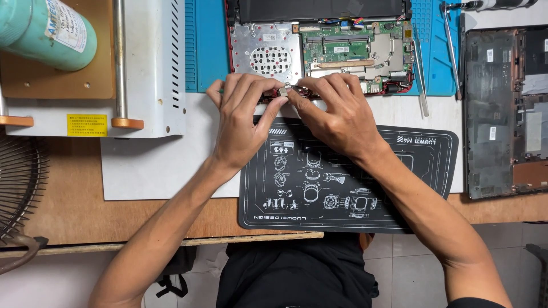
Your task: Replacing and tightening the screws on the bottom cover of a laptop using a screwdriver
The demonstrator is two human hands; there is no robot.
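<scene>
Left hand [242,117] and right hand [337,111], grips narrow, pinch one small metal part [283,90] at the opened laptop [319,48]. Its shell holds a green circuit board [337,48]. A black mat [348,177] lies on the worktop [74,199].

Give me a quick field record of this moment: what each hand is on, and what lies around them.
left hand: left hand pinches a small silver metal part at the near edge of the opened laptop with bare green circuit board
right hand: right hand meets it at the same part, fingertips touching
grip: both closed on the part
under hands: black printed work mat on a white sheet
right side: dark removed laptop bottom cover
left side: white metal machine, teal cylinder
</scene>
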